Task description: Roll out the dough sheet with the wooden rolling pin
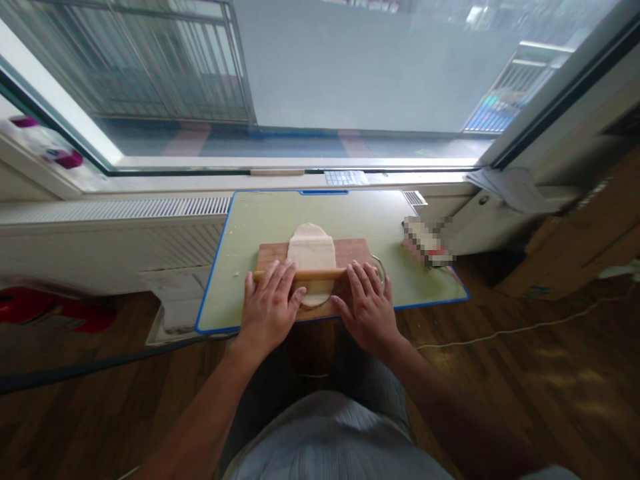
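A thin wooden rolling pin (320, 274) lies crosswise over a long oval of flattened pale dough (311, 247). My left hand (271, 300) rests palm down on the pin's left end, with its fingers stretched out over the top. On the right end, my right hand (369, 303) lies the same way, fingers spread and thumb apart. Both hands are open and press flat, not wrapped round the pin. Beneath the dough is a brown wooden cutting board (353, 250). A curved metal handle (380, 265) shows at its right side, partly hidden by my right hand.
The board stands on a pale green tabletop (260, 207) with blue edging. A box-like package (425, 241), partly pixelated, is at its right. Behind are a radiator (150, 208) and window. A cardboard box (575, 227) stands right; a cable (500, 332) crosses the floor.
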`<move>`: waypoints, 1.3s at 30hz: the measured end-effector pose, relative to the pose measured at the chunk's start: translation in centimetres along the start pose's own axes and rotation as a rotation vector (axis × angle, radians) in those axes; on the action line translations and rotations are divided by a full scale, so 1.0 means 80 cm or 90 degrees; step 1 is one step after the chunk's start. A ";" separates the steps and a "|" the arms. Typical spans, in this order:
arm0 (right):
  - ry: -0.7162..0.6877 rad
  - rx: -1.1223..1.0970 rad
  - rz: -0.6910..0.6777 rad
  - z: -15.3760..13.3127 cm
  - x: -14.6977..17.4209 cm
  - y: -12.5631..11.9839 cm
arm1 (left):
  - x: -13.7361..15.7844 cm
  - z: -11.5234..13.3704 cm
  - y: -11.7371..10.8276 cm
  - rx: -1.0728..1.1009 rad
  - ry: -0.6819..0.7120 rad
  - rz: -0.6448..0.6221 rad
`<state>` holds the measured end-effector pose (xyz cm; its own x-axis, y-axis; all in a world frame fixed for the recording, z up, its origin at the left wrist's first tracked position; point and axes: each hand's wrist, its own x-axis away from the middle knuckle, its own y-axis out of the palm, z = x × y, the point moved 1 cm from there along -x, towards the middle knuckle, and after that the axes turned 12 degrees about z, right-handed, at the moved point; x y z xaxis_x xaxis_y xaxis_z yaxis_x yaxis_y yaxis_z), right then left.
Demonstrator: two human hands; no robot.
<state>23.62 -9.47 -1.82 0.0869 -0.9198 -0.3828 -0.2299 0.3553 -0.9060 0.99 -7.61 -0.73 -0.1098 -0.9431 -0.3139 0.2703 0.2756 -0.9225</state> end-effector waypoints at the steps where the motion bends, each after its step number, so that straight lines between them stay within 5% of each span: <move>1: 0.002 -0.003 0.001 0.000 0.004 -0.002 | 0.005 0.001 -0.002 0.001 0.001 -0.001; 7: 0.038 -0.053 0.018 0.003 -0.005 -0.004 | 0.012 0.002 -0.001 0.018 -0.010 0.011; 15: 0.074 0.006 -0.014 0.005 -0.090 0.023 | -0.069 0.000 0.017 -0.028 -0.104 0.111; 23: 0.100 0.009 -0.083 0.008 -0.143 0.031 | -0.131 -0.011 0.030 -0.048 -0.150 -0.020; 39: 0.086 0.017 -0.048 0.002 -0.094 0.021 | -0.078 -0.003 0.014 -0.061 -0.075 0.022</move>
<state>22.73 -1.96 -0.52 -0.0288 -0.9574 -0.2873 -0.2014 0.2871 -0.9365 1.76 -1.36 0.13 0.0120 -0.9463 -0.3230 0.1796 0.3198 -0.9303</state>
